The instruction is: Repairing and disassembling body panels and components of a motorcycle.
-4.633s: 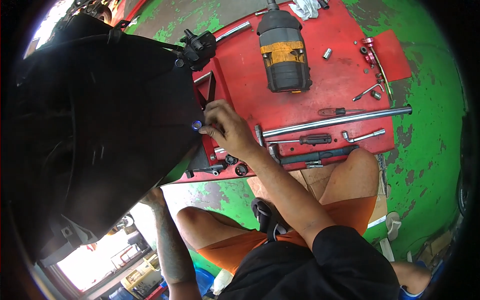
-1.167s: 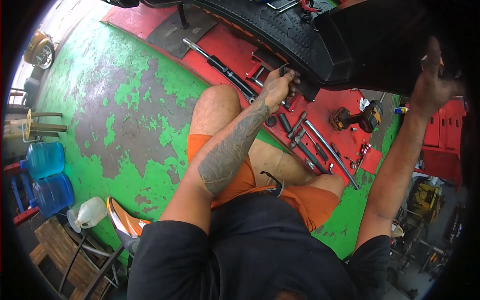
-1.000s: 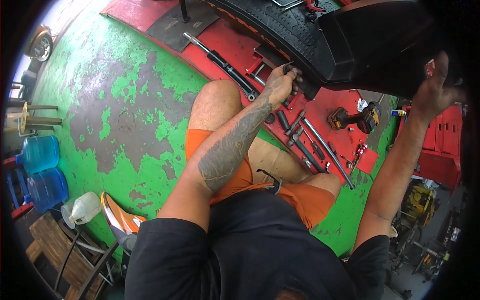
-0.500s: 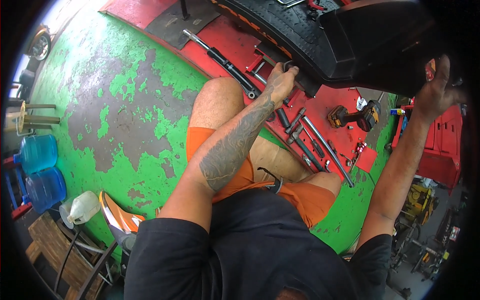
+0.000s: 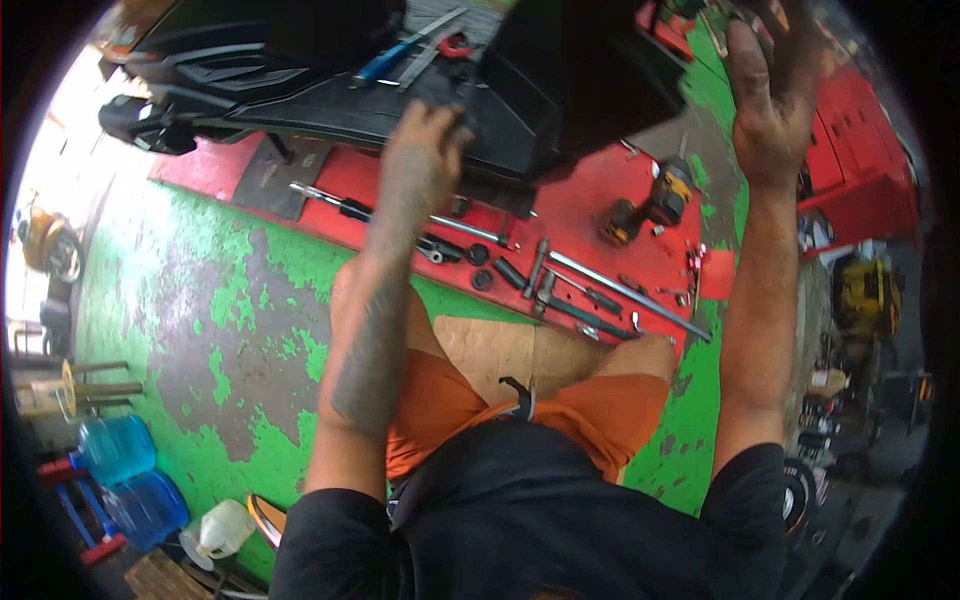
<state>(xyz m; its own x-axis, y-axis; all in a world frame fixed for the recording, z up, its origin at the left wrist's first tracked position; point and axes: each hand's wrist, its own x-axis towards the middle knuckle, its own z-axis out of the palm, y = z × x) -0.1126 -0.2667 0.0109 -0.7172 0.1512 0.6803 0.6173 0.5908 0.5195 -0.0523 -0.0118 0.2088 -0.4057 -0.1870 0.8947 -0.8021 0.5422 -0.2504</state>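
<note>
My left hand point(image 5: 428, 140) hovers over the edge of a scooter's black footboard point(image 5: 330, 118), smeared by motion; whether its fingers hold anything is unclear. Beyond it lie a blue-handled tool point(image 5: 392, 60), a flat metal tool point(image 5: 425, 62) and a red-handled tool point(image 5: 456, 44). My right hand point(image 5: 775, 100) is raised at the upper right, thumb and fingers apart, beside the scooter's upright black panel point(image 5: 590, 80). No held thing shows in it. Below the footboard, a red platform point(image 5: 590, 180) carries a shock-absorber-like tube point(image 5: 440, 248), a cordless drill point(image 5: 650, 205) and a long metal bar point(image 5: 630, 292).
A hammer point(image 5: 548, 300), a screwdriver point(image 5: 602, 300) and black rings point(image 5: 480, 279) lie near the platform's front edge. Cardboard point(image 5: 490, 350) is between my legs. Blue water jugs point(image 5: 145, 508) and a stool point(image 5: 75, 388) stand left; a red cabinet point(image 5: 865, 160) stands right.
My left hand has left the part under the footboard and risen to above its edge. My right hand has shifted left and up. The view has swung, showing more of the scooter.
</note>
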